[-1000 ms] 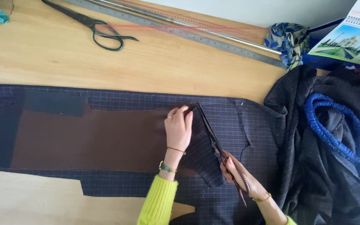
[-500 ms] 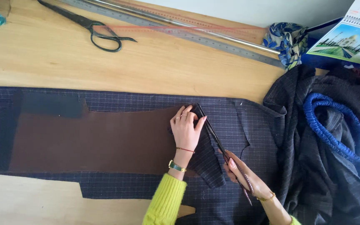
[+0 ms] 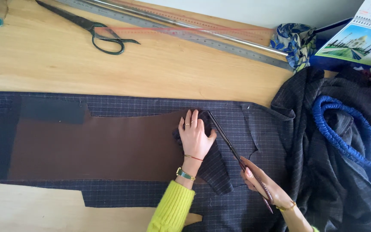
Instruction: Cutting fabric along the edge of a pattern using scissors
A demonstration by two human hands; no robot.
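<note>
Now: right hand (image 3: 260, 184) fingers wrapped on shears (image 3: 237, 157), blades angled up-left through checked cloth (image 3: 245, 124) | left hand (image 3: 195, 136) fingers together, flat on brown pattern (image 3: 99, 148) edge, touching blades' left | beyond fingertips: bare bench (image 3: 151, 73), scissors (image 3: 92, 28), ruler (image 3: 202, 36)

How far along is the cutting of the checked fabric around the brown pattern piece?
Done: the checked fabric is already cut and parted along the brown pattern piece's right end. In hand: the right hand works the scissors there, while the left hand presses the pattern flat. Left: the long upper and lower edges show no cut yet.
</note>
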